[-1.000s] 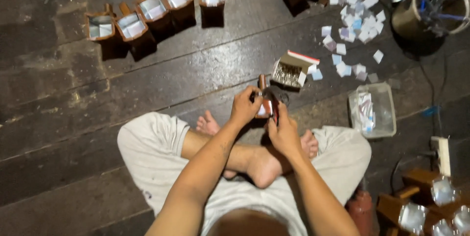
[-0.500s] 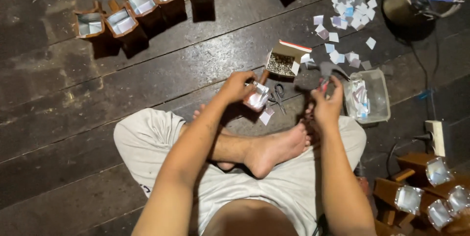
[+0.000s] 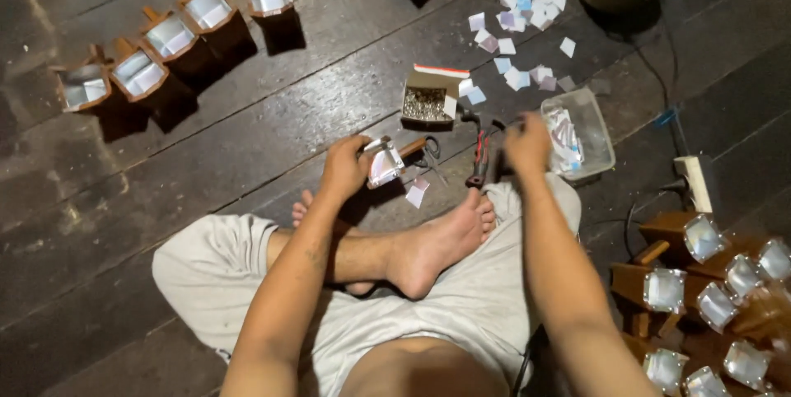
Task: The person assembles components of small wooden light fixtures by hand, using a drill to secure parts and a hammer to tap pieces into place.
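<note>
Wooden scoop (image 3: 387, 162) sits gripped in my left hand (image 3: 346, 168), just left of the staple box (image 3: 428, 100). My right hand (image 3: 527, 143) hovers by the pliers (image 3: 480, 162), right of that box; grip unclear. Looks like mid-assembly, so grabbing a tool seems next.

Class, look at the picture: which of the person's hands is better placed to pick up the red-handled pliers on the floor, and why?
Probably the right hand: it hovers empty beside the red-handled pliers, while the left hand already grips a small wooden lantern piece lined with white paper.
</note>
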